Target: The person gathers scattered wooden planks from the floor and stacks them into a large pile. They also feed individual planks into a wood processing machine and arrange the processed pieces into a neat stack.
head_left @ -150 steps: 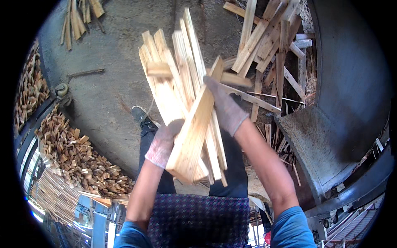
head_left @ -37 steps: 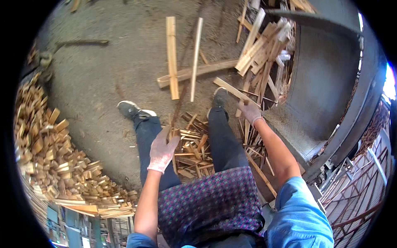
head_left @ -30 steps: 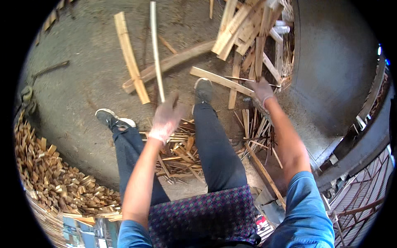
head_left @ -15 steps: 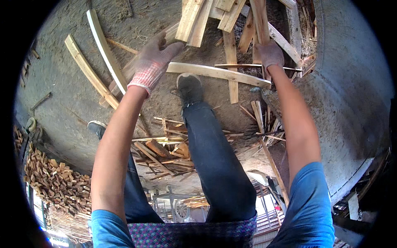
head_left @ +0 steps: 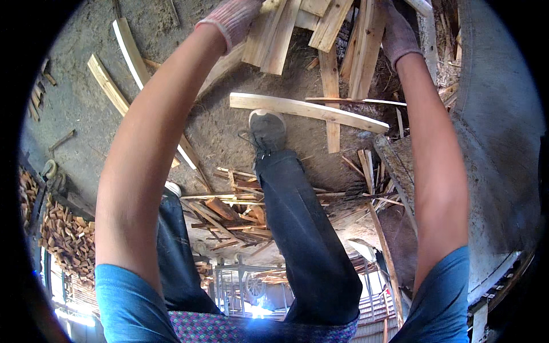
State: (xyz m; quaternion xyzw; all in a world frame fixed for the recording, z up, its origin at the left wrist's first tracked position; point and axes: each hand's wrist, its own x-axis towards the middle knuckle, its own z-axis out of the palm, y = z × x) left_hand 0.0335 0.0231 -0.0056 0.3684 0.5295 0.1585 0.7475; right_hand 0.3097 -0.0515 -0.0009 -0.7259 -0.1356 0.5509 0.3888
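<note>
My left hand (head_left: 239,18), in a pale knit glove with a reddish cuff, reaches to the top edge beside a bundle of wooden boards (head_left: 273,43). Its fingers run out of the picture, so their hold is hidden. My gloved right hand (head_left: 397,34) is closed at the right edge of a long wooden board (head_left: 366,54), its fingertips partly hidden. Between my arms, a pale curved plank (head_left: 309,108) lies across the ground just beyond the toe of my shoe (head_left: 267,128). A narrower board (head_left: 332,128) passes under it.
Two long planks (head_left: 108,83) lie at the left, partly behind my left arm. Scrap wood (head_left: 229,214) is heaped behind my feet. A large grey metal surface (head_left: 497,154) stands at the right. Small cut blocks (head_left: 68,237) are piled at the lower left.
Both hands have moved farther away, to the top edge. My left hand has come from open ground to the boards' left side; my right hand has shifted up along its board.
</note>
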